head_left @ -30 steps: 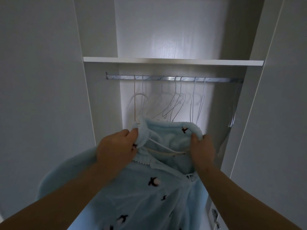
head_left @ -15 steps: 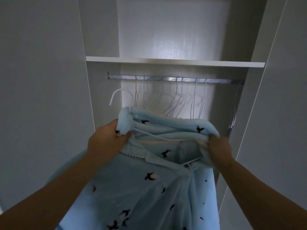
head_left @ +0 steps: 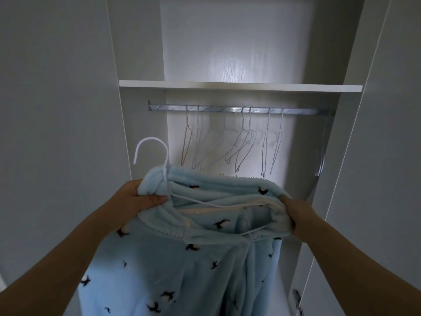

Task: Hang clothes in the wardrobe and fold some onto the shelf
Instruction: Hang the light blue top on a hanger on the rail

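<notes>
At an open wardrobe, a person holds a pale blue fleece garment (head_left: 193, 258) up in front of the clothes rail (head_left: 296, 111). A white wire hanger (head_left: 167, 157) is threaded through the neck opening, and its hook stands free above the collar on the left side. The left hand (head_left: 139, 199) pinches a bunched fold of collar just below the hook. The right hand (head_left: 298, 215) has its fingers curled into the opposite shoulder. The garment sits below and in front of the rail, not yet on it, and its body drapes down out of view. Empty hangers (head_left: 245, 142) line the rail beneath a white shelf (head_left: 239, 86). The fleece looks thick, soft and floppy. It is likely light enough for a thin hanger but bulky, and it could slide off the smooth wire if tilted. The surest hold is probably the hanger's neck just under the hook, with the other hand steadying a shoulder and the hook aimed at the free stretch of rail on the left.
</notes>
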Demonstrator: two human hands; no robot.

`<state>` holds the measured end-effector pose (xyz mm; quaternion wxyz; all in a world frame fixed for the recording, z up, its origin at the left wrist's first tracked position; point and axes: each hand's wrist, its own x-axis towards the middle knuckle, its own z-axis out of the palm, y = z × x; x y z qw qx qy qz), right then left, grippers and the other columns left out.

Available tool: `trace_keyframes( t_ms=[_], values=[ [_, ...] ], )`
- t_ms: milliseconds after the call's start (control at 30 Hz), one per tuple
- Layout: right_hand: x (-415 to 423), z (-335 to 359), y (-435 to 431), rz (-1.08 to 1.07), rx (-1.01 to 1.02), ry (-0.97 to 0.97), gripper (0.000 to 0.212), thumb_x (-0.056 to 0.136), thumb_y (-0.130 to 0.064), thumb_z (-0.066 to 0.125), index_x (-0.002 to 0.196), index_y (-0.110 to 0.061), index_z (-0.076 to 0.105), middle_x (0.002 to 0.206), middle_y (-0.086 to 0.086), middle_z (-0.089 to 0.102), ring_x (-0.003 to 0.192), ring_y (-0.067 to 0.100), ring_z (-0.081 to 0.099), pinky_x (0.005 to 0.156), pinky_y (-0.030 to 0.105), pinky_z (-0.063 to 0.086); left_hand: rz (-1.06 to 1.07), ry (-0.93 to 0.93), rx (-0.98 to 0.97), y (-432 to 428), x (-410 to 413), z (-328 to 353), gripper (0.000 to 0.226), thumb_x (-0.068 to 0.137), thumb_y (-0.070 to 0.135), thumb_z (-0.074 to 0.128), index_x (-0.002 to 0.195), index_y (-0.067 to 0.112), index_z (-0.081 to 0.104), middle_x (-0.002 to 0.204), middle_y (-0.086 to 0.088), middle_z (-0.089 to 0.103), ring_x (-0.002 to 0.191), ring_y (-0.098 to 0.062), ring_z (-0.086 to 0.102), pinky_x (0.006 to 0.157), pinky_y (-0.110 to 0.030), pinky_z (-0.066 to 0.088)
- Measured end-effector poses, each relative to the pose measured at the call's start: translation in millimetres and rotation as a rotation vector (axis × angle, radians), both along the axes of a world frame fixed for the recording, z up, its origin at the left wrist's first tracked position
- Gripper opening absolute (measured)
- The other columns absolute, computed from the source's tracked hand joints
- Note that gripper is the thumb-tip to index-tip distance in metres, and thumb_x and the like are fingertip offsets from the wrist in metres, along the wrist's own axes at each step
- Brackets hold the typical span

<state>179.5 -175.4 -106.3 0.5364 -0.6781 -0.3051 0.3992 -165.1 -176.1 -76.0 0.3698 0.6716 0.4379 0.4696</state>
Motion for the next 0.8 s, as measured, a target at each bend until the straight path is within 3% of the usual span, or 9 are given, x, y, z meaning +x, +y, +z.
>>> trace_keyframes(
  t_ms=[133, 267, 333, 433, 500, 533, 633, 667, 800],
  values=[
    [-1, -1, -1, -0.015, 0.015, 0.152, 0.043, 0.088, -0.025, 0.062, 0.117, 0.005, 0.053, 0.117, 0.025, 0.058, 0.102, 0.038, 0.057, 0.09, 0.047, 0.048, 0.069, -0.031, 0.024, 0, 3, -9, 0.016, 0.077, 0.004, 0.069, 0.086, 0.018, 0.069, 0.076, 0.009, 0.074, 0.07, -0.004, 0.068, 0.063, -0.014, 0.054],
    [-4, -3, -3, 0.267, 0.105, 0.405, 0.034, 0.089, -0.011, 0.055, 0.119, 0.005, 0.056, 0.111, 0.024, 0.061, 0.092, 0.034, 0.059, 0.085, 0.045, 0.049, 0.099, -0.063, 0.024, 0, 3, -11, 0.016, 0.077, 0.004, 0.07, 0.083, 0.018, 0.068, 0.073, 0.011, 0.073, 0.068, -0.003, 0.068, 0.06, -0.013, 0.053],
    [-7, -11, -2, 0.311, 0.099, 0.162, 0.036, 0.084, 0.002, 0.057, 0.118, 0.008, 0.052, 0.102, 0.021, 0.062, 0.088, 0.032, 0.059, 0.078, 0.04, 0.052, 0.106, -0.068, 0.014, 0, 4, -11, 0.016, 0.077, 0.004, 0.071, 0.081, 0.019, 0.068, 0.071, 0.011, 0.073, 0.065, -0.002, 0.068, 0.057, -0.012, 0.052],
    [-11, -19, -2, 0.173, 0.06, -0.444, 0.029, 0.081, -0.001, 0.062, 0.107, 0.002, 0.05, 0.091, 0.012, 0.055, 0.07, 0.016, 0.051, 0.054, 0.024, 0.04, 0.065, -0.01, 0.019, -1, 9, -10, 0.018, 0.076, 0.004, 0.072, 0.079, 0.022, 0.068, 0.07, 0.012, 0.072, 0.065, -0.002, 0.067, 0.057, -0.012, 0.051],
    [-11, -28, -2, 0.03, 0.114, -0.491, 0.019, 0.083, -0.005, 0.062, 0.094, -0.005, 0.047, 0.092, 0.016, 0.054, 0.063, 0.01, 0.044, 0.049, 0.021, 0.034, -0.004, 0.006, 0.013, -2, 12, -10, 0.019, 0.076, 0.005, 0.071, 0.08, 0.023, 0.069, 0.074, 0.009, 0.073, 0.069, -0.004, 0.069, 0.058, -0.013, 0.052],
    [-10, -33, -1, -0.003, 0.136, -0.364, 0.019, 0.084, -0.009, 0.064, 0.087, -0.009, 0.045, 0.093, 0.018, 0.055, 0.063, 0.011, 0.045, 0.05, 0.022, 0.038, -0.01, -0.009, 0.017, -1, 13, -11, 0.018, 0.076, 0.005, 0.071, 0.081, 0.022, 0.07, 0.076, 0.008, 0.074, 0.07, -0.005, 0.069, 0.059, -0.013, 0.052],
    [-12, -39, -3, 0.091, 0.021, 0.344, 0.026, 0.083, -0.03, 0.069, 0.088, -0.011, 0.051, 0.091, 0.017, 0.059, 0.073, 0.026, 0.058, 0.053, 0.036, 0.054, 0.069, -0.117, 0.021, 3, 13, -11, 0.014, 0.075, 0.007, 0.072, 0.081, 0.02, 0.07, 0.076, 0.006, 0.074, 0.07, -0.006, 0.069, 0.058, -0.013, 0.052],
    [-11, -40, -4, 0.127, -0.002, 0.443, 0.027, 0.082, -0.03, 0.069, 0.09, -0.009, 0.054, 0.088, 0.017, 0.061, 0.074, 0.028, 0.06, 0.051, 0.036, 0.057, 0.079, -0.145, 0.011, 4, 13, -11, 0.014, 0.075, 0.007, 0.072, 0.08, 0.02, 0.07, 0.076, 0.006, 0.074, 0.07, -0.007, 0.07, 0.057, -0.014, 0.052],
    [-15, -42, 3, 0.218, 0.094, 0.341, 0.012, 0.082, -0.002, 0.065, 0.079, -0.002, 0.053, 0.057, 0.008, 0.055, 0.051, 0.016, 0.051, 0.047, 0.023, 0.051, 0.11, -0.156, -0.015, 5, 11, -10, 0.012, 0.073, 0.011, 0.073, 0.079, 0.021, 0.071, 0.077, 0.004, 0.074, 0.071, -0.009, 0.07, 0.062, -0.02, 0.054]
  ],
)
